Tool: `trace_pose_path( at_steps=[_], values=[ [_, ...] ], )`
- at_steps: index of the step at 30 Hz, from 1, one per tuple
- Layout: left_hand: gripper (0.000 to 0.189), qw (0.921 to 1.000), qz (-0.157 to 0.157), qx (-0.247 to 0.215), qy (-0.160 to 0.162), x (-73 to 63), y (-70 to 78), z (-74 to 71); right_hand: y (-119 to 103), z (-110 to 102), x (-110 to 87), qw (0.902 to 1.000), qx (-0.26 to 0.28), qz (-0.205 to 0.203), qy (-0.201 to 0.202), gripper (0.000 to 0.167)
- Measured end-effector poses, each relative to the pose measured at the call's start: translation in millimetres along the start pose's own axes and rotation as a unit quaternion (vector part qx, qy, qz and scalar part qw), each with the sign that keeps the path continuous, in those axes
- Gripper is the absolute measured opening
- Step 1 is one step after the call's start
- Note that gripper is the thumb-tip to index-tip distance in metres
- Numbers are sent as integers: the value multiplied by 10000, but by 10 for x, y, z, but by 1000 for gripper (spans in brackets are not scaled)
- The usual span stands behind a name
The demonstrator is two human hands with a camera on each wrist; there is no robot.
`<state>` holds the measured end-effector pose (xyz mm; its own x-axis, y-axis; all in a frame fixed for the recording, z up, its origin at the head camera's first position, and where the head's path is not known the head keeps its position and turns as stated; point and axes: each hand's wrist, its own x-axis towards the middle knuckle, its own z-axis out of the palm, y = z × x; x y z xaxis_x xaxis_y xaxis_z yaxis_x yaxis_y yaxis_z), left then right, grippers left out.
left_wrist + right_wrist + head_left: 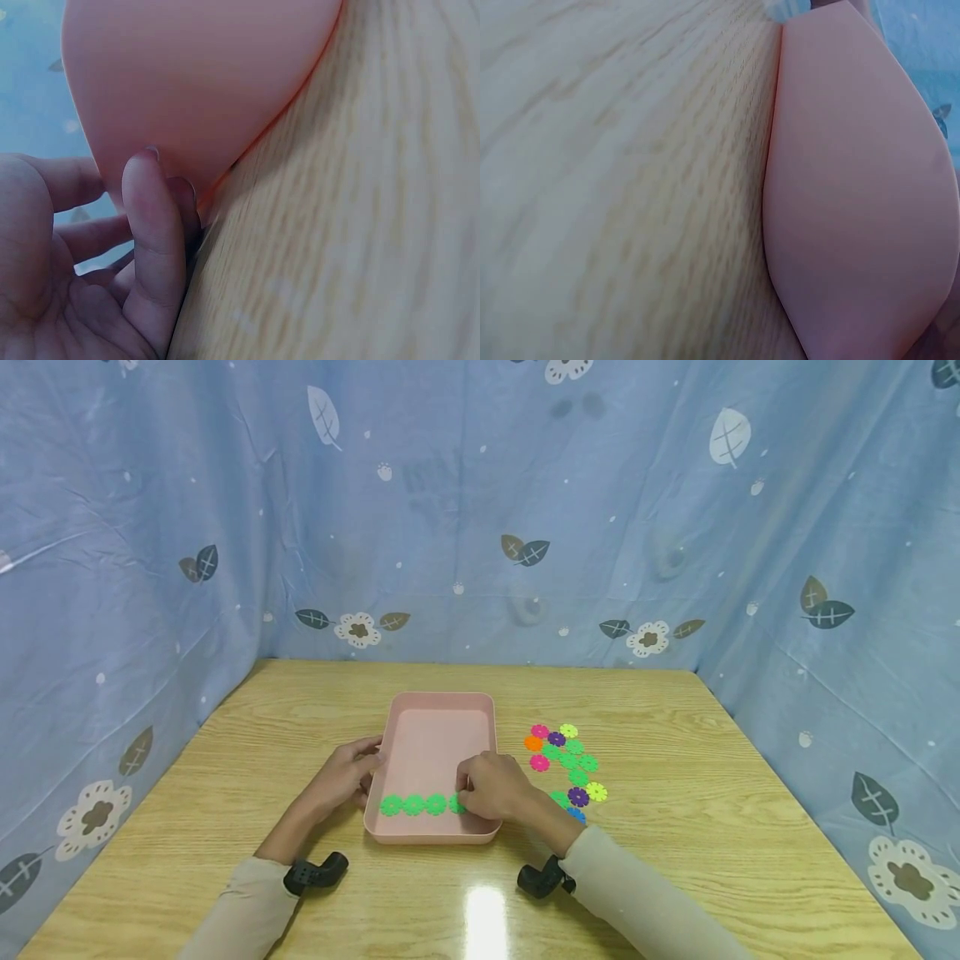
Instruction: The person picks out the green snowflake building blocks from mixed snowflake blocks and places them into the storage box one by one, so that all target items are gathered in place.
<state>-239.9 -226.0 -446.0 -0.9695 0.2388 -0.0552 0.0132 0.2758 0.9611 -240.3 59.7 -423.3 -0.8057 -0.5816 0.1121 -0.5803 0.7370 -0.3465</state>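
Observation:
A shallow pink tray (442, 735) lies on the table. Along its near end runs a row of green snowflake discs (413, 805). My right hand (491, 787) reaches over the tray's right rim, fingers curled down at the green disc on the row's right end (455, 804); the hand covers part of that disc. At the left rim, my left hand (350, 774) holds the tray. Its fingers (154, 202) bend against the tray's outer wall (202, 82) in the left wrist view. The right wrist view shows the outer wall (855, 180) but hides the right fingertips.
Right of the tray lie loose snowflake discs in several colours, among them a pink disc (539, 763), an orange disc (533, 743) and a yellow disc (596, 791). Some are partly behind the right forearm. A blue patterned curtain (465, 527) surrounds the wooden table (675, 827).

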Motion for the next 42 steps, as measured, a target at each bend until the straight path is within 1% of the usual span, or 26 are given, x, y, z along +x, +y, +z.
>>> trace_pose_path(
  at_steps=[14, 20, 31, 37, 42],
  values=[
    [55, 10000, -18, 9, 28, -2, 5, 1, -20, -14, -7, 10000, 84, -29, -29, 14],
    [56, 10000, -27, -72, -9, -11, 21, 1, -20, -13, 1, 9999, 129, -31, -58, 15],
    [56, 9999, -37, -115, -40, -19, 31, 8, -18, -40, 1, 9993, 354, 87, -122, 19],
    [56, 9999, -27, -93, -30, -17, 29, 8, 15, -59, -8, 9989, 469, 38, -46, 13],
    [56, 9999, -19, -104, -31, -15, 28, 6, 28, -114, -31, 9970, 764, 6, 91, 7]
  ],
)
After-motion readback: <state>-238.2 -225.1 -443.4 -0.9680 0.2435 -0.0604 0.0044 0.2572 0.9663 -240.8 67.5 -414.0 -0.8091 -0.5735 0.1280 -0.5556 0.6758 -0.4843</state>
